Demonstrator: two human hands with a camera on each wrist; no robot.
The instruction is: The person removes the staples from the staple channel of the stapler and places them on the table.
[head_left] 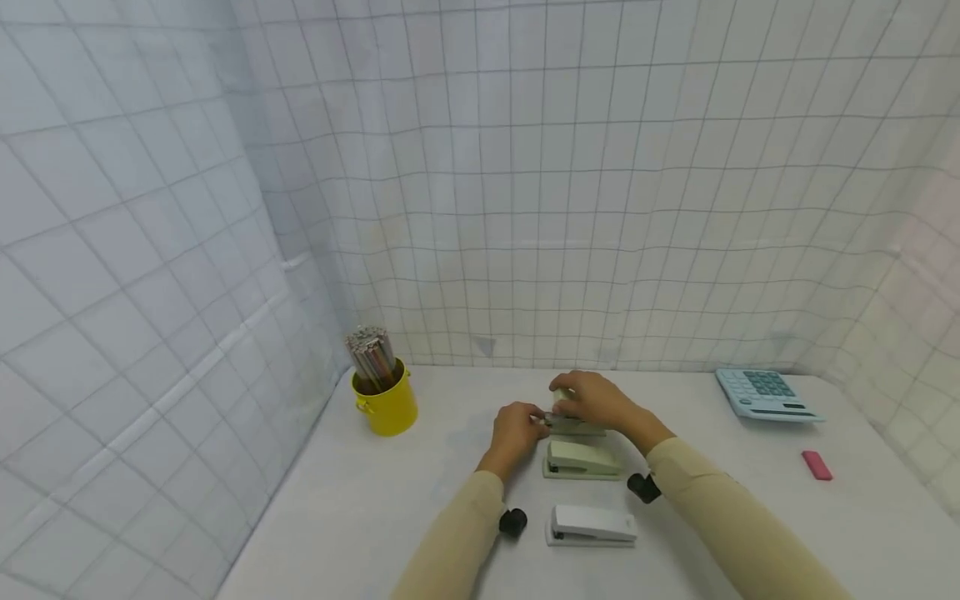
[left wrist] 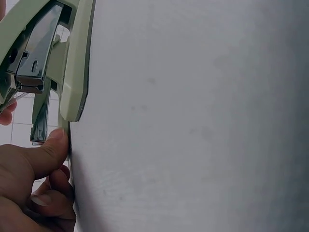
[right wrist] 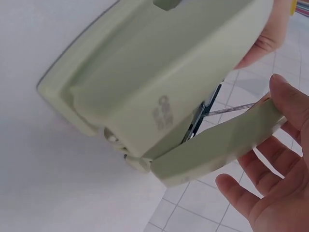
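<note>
Three staplers stand in a column on the white table. The farthest, a pale green stapler, has its top cover swung up, and a thin spring shows beside the cover. My right hand holds that raised cover between thumb and fingers. At the front end of its base, my left hand pinches with the thumb on top and the other fingers curled. Just nearer lies a second pale green stapler, closed, partly blocking both wrist views. Nearest is a white stapler, between my forearms.
A yellow bucket full of pencils stands at the left. At the right lie a light blue calculator and a small pink eraser-like block. Grid-patterned white cloth hangs behind and at the sides.
</note>
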